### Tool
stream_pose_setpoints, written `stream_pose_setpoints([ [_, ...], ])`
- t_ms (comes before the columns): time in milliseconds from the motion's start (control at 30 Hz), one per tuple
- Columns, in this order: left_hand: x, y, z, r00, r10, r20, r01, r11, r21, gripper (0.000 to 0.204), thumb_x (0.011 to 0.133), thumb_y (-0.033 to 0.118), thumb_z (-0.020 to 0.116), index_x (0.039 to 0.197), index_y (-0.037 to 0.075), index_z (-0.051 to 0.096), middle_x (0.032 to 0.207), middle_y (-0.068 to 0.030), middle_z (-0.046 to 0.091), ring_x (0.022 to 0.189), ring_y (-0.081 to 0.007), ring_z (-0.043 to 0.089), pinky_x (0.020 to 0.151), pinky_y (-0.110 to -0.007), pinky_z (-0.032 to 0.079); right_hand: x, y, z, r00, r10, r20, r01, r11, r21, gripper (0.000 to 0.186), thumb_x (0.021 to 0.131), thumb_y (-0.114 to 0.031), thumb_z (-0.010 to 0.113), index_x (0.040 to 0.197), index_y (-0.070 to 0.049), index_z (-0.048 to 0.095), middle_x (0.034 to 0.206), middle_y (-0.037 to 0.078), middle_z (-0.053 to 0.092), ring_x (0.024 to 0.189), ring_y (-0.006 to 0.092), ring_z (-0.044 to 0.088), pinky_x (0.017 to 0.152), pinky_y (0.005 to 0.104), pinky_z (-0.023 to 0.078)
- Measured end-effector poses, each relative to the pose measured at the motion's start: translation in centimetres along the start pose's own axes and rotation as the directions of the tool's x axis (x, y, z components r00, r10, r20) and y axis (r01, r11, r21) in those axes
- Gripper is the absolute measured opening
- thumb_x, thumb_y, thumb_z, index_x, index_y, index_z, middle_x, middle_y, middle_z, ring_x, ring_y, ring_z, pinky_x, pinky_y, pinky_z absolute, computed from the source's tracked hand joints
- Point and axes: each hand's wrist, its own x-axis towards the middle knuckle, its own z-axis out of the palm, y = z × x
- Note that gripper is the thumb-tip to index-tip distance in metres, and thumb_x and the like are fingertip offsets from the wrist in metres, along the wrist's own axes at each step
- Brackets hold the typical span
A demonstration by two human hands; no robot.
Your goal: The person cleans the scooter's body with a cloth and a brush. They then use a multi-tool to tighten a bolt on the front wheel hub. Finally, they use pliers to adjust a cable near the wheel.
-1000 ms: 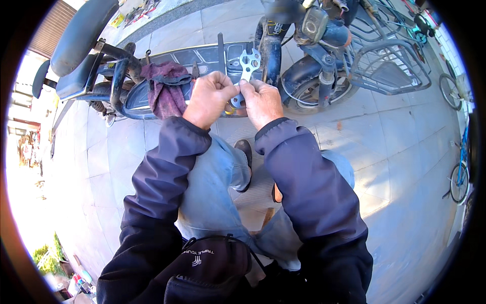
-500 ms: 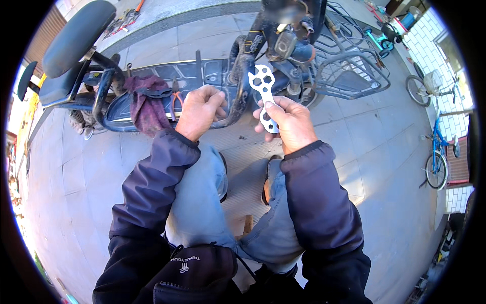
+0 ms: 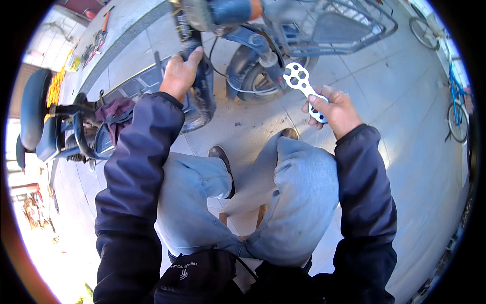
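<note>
A flat silver multi-hole spanner (image 3: 297,77) is pinched between the thumb and fingers of my right hand (image 3: 331,109). Its open jaw points up and left, near the scooter's front wheel (image 3: 255,78) but apart from it. My left hand (image 3: 179,75) is closed against the dark frame tube (image 3: 203,93) of an electric scooter, thumb pointing up; its fingertips are mostly hidden. Below the tube's left side lies the scooter's footboard (image 3: 143,83). A purple rag (image 3: 115,112) hangs over the footboard's rear part.
The scooter's padded seat (image 3: 35,109) stands at the left. A black metal rack (image 3: 349,28) juts out at the front. Tools (image 3: 96,43) lie beyond a step at upper left. A blue bicycle (image 3: 458,114) stands far right. I sit with knees apart above the tiled floor (image 3: 415,167).
My left hand has gone from hovering above the footboard to the frame tube. My right hand has moved right with the spanner. The view has swung toward the front wheel.
</note>
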Motion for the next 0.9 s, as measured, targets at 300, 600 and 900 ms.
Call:
stream_pose_setpoints([
  [300,1.3,-1.3,3.4,0.984,0.033,-0.176,-0.037,0.999,-0.021,0.043,0.088,0.03,0.068,0.1,-0.009,0.053,0.078,-0.0138,0.062,0.059,-0.0207,0.065,0.053,-0.029,0.051,8.8,13.4,-6.4,0.987,0.163,0.01,-0.163,0.977,0.139,0.036,0.094,-0.023,0.059,0.123,-0.001,0.057,0.095,0.008,0.067,0.075,0.0163,0.066,0.06,0.027,0.052],
  [600,0.4,-1.1,3.5,0.983,0.031,-0.18,-0.03,0.999,0.011,0.038,0.092,0.034,0.06,0.108,0.0,0.061,0.076,-0.009,0.064,0.066,-0.0178,0.065,0.056,-0.024,0.049,16.7,23.5,-8.7,0.97,0.202,-0.137,-0.174,0.966,0.193,0.032,0.088,-0.018,0.063,0.112,0.003,0.064,0.088,0.009,0.066,0.078,0.0163,0.063,0.064,0.0293,0.053],
  [900,0.1,-1.0,3.5,0.981,-0.005,-0.194,0.011,0.999,0.032,0.039,0.093,0.036,0.058,0.111,0.002,0.06,0.082,-0.0083,0.066,0.072,-0.0179,0.066,0.065,-0.026,0.05,20.0,28.7,-8.8,0.983,0.091,-0.162,-0.046,0.964,0.263,0.031,0.085,-0.017,0.069,0.106,0.006,0.067,0.088,0.011,0.065,0.078,0.0176,0.063,0.07,0.0297,0.056],
])
